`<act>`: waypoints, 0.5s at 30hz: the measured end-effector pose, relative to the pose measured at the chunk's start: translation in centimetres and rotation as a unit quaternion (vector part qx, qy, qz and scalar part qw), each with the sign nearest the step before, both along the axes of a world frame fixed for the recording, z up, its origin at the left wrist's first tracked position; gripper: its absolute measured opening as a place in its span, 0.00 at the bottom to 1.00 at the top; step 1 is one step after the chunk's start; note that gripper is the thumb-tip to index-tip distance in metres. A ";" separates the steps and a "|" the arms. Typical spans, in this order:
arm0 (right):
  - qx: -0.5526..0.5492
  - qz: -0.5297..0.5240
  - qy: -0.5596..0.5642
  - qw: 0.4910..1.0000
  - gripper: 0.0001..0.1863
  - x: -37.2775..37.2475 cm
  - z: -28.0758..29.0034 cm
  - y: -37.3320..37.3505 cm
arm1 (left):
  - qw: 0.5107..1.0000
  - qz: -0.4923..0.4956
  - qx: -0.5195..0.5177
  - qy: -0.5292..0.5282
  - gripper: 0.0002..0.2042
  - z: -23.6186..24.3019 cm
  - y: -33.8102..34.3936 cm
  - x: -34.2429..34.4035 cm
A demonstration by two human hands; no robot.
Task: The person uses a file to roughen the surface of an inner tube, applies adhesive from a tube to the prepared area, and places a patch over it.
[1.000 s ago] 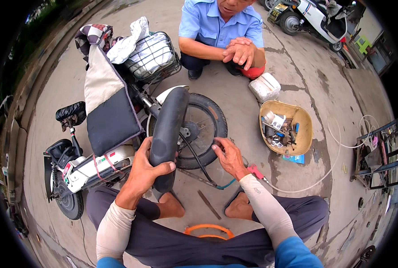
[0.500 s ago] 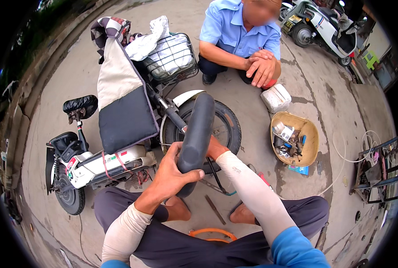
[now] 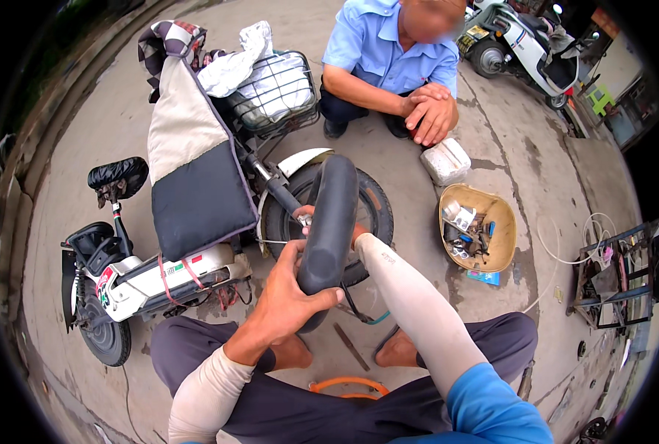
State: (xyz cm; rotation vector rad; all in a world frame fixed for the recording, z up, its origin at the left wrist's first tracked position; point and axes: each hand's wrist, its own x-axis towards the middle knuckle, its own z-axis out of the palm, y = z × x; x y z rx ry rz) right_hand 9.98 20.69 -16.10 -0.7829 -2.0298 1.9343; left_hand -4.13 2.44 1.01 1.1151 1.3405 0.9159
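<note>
An inflated black inner tube [image 3: 332,214] stands edge-on between my hands, in front of the scooter's front wheel [image 3: 377,222]. My left hand [image 3: 281,296] is closed round its lower near end, thumb across the front. Behind the tube, my right hand [image 3: 358,232] is mostly hidden; some of its fingers show past the tube's left side, closed at its inner side. The white electric scooter [image 3: 163,285] lies on its side to the left, with its front wheel and tyre beyond my hands.
A tan tub [image 3: 509,255] of tools sits right of the wheel, near a white block [image 3: 446,161]. A person [image 3: 389,66] in a blue shirt crouches beyond. A flat metal bar [image 3: 352,346] and an orange ring-shaped thing [image 3: 349,385] lie between my feet. A black rack [image 3: 614,277] stands right.
The view has shifted slightly, so the surroundings sit a little further left. Both hands stay at the inner tube, and more fingers of my right hand show past its left side.
</note>
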 end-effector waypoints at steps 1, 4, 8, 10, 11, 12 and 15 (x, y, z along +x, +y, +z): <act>0.002 0.001 0.001 1.000 0.38 -0.4 0.4 -0.1 | 1.000 0.001 0.002 0.001 0.39 -0.2 -0.1 -0.1; 0.024 -0.017 -0.043 0.999 0.32 -1.7 0.0 -0.5 | 1.000 0.006 0.013 0.001 0.38 -0.4 -0.3 -0.2; -0.002 -0.063 0.001 0.998 0.30 -2.6 -3.3 0.1 | 1.000 0.005 -0.003 -0.005 0.39 0.0 -0.4 -0.2; -0.003 -0.060 -0.042 0.997 0.31 -3.2 -5.5 0.1 | 1.000 0.012 -0.013 -0.021 0.39 -0.2 -0.4 -0.5; 0.005 -0.106 -0.012 0.994 0.32 -1.3 -9.1 0.9 | 1.000 -0.008 0.005 -0.027 0.39 -0.1 0.2 0.6; 0.005 -0.121 0.005 0.993 0.33 -1.0 -9.7 0.9 | 0.999 -0.010 0.014 -0.028 0.39 -0.3 0.3 0.7; 0.166 -0.100 -0.032 0.980 0.23 -2.1 -5.1 -1.2 | 1.000 0.011 0.002 -0.006 0.38 -0.6 -0.4 -0.3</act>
